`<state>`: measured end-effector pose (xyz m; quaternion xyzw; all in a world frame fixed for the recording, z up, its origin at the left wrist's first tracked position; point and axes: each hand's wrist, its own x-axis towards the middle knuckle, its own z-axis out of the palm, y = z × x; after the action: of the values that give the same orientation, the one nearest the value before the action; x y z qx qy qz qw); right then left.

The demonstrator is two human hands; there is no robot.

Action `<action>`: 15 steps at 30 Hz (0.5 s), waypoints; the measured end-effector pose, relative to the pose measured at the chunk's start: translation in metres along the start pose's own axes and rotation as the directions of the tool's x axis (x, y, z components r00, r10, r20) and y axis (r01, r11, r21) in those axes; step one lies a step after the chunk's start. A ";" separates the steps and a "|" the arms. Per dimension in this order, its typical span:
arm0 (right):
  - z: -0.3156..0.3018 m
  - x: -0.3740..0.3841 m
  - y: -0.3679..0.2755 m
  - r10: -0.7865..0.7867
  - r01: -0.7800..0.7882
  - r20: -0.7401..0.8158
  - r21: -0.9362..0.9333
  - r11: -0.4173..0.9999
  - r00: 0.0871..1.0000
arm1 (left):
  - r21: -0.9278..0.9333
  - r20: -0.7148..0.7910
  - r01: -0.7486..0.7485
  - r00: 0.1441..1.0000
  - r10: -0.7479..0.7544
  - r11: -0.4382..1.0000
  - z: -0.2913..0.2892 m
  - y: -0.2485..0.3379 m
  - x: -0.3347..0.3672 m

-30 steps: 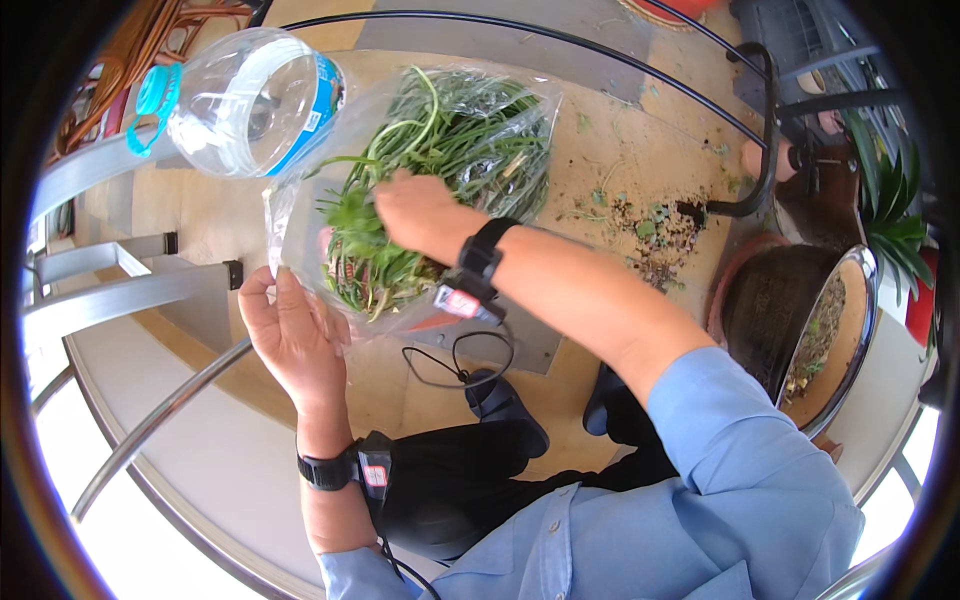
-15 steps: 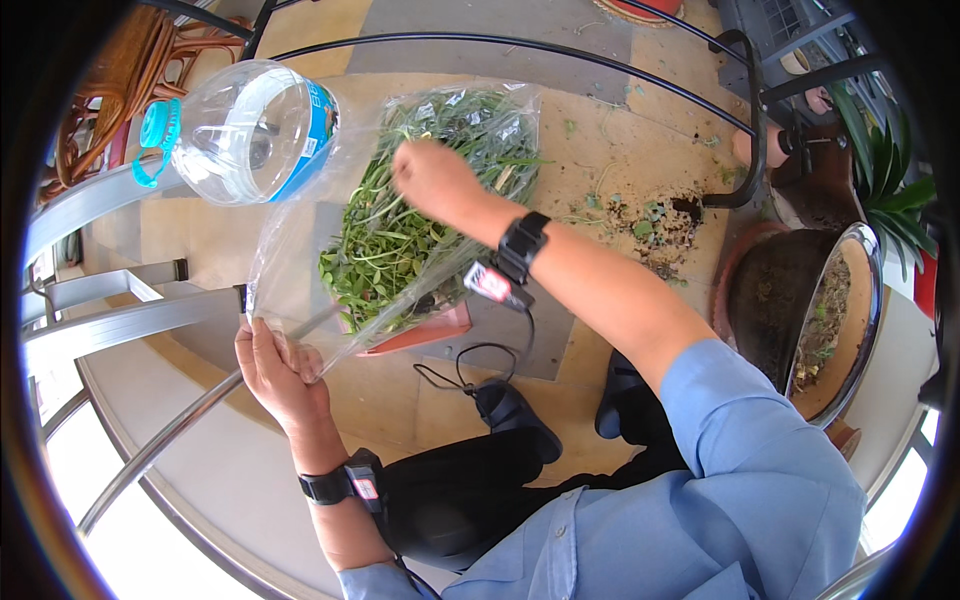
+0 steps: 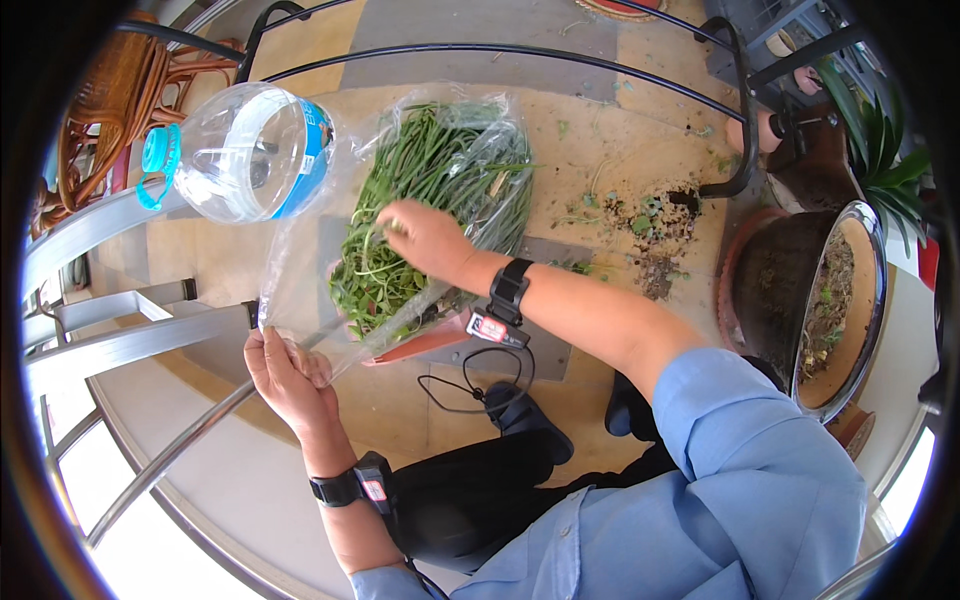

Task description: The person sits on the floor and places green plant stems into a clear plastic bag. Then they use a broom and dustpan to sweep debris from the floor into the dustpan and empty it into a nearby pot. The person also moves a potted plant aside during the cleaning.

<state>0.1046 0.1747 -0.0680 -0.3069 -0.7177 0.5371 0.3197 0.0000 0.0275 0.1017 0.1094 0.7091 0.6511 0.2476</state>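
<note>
A clear plastic bag [image 3: 300, 262] lies spread open on the floor, with a heap of leafy green stems [image 3: 440, 150] inside it. My left hand [image 3: 290, 378] pinches the bag's near left edge and holds it up taut. Over the leafy part of the heap is my right hand [image 3: 432, 240], its fingers curled and slightly blurred; whatever they hold cannot be made out against the greens. Beneath the bag's near side, part of a reddish tray [image 3: 425, 340] shows.
A large clear bottle [image 3: 250, 150] with a turquoise cap stands at the left. Black metal rails [image 3: 560, 62] cross the far side. Loose soil [image 3: 655, 225] and plant scraps lie on the tiles. Pots, one a big dark planter [image 3: 790, 290], line the right. A cable [image 3: 470, 385] loops near my shoes.
My right hand has come nearer and slightly left, down from the upper stems to the leafy part. The left hand keeps its grip on the bag edge, shifted slightly in view.
</note>
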 end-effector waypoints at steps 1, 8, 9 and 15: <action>0.003 0.000 0.002 -0.011 0.014 0.073 -0.041 0.999 0.997 | -0.003 -0.005 -0.006 1.000 0.006 1.000 0.000 0.000 0.000; -0.039 0.101 0.051 0.337 -0.313 0.179 -0.150 0.938 0.924 | 0.129 -0.257 -0.062 0.962 0.094 0.990 0.007 0.013 -0.005; -0.067 0.115 0.058 0.237 -0.178 0.313 -0.208 0.962 0.920 | 0.027 -0.265 -0.062 0.962 0.067 0.998 0.007 0.014 -0.004; -0.249 0.103 0.101 0.107 -0.050 0.186 -0.286 0.957 0.977 | -0.017 -0.241 -0.018 0.970 0.014 1.000 0.012 0.013 -0.002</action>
<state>0.2481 0.4217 -0.0979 -0.3219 -0.8022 0.4705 0.1777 0.0057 0.0388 0.1150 0.0330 0.7267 0.6683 0.1555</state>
